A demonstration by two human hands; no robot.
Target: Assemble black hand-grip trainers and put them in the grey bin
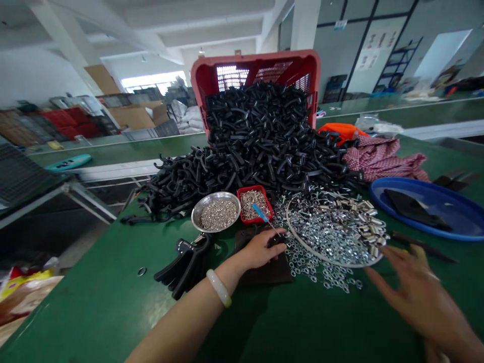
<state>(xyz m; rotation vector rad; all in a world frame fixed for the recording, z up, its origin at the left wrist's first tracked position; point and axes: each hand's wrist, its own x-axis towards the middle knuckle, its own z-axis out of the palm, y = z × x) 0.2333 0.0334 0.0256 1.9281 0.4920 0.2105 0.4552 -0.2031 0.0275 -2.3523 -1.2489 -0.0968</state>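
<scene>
My left hand (pixel 263 248) is closed around a small black part (pixel 279 240), mostly hidden by the fingers, over a dark brown pad (pixel 264 272) on the bench. A screwdriver with a blue handle (pixel 259 212) lies across a red tray of small metal parts (pixel 273 209), its shaft reaching toward that hand. My right hand (pixel 414 282), slightly blurred, has its fingers apart beside the right rim of a round tray (pixel 321 259). Nothing shows in its fingers. Metal rings (pixel 325 229) and cylindrical metal sleeves (pixel 370 229) fill that tray, with rings spilled over its front.
A red crate (pixel 257 58) tips out a heap of black curved parts (pixel 257 156). Nearby are a metal bowl (pixel 194 214), a bundle of black handles (pixel 185 264) and a loose ring (pixel 141 271). At right lie a blue tray (pixel 469 214) and checked cloth (pixel 385 156).
</scene>
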